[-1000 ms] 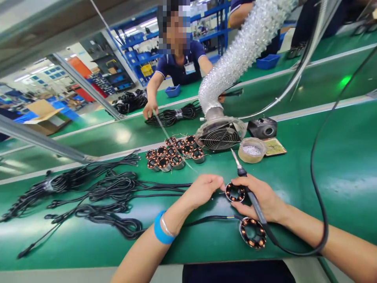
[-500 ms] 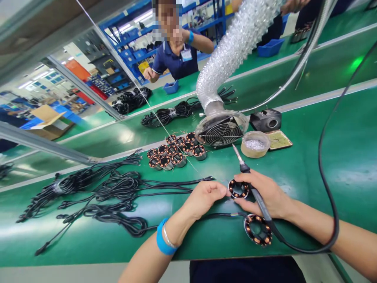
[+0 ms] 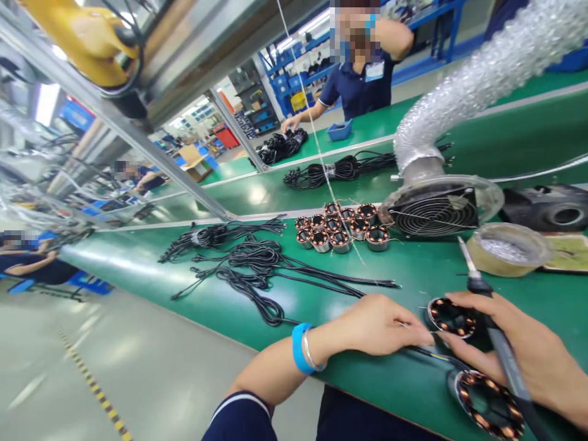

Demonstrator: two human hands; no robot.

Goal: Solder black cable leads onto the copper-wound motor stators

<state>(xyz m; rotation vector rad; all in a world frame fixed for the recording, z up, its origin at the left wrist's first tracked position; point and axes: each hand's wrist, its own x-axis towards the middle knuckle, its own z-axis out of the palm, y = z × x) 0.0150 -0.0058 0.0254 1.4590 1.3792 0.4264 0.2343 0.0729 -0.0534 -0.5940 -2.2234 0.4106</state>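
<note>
My right hand (image 3: 537, 349) grips a motor stator (image 3: 443, 313) with copper windings between thumb and fingers. A soldering iron (image 3: 504, 358) lies across the same hand, its tip pointing up and away. My left hand (image 3: 381, 324) is closed in a pinch at the stator's left side, with a thin wire (image 3: 404, 324) at its fingertips. Below them a second stator (image 3: 489, 404) rests on the bench, with a black cable (image 3: 422, 351) running to it under my left hand.
Several stators (image 3: 340, 240) stand grouped at the bench's back. Bundled black cables (image 3: 252, 260) lie to the left. A fan with a foil duct (image 3: 432, 211), a solder tub (image 3: 505, 251) and a yellow sponge (image 3: 569, 251) stand at the right. A person (image 3: 362, 86) works across the bench.
The camera view has swung left, so the bench items appear shifted right. My left fingers have drawn slightly away from the stator's rim. The person opposite now reaches to a cable bundle.
</note>
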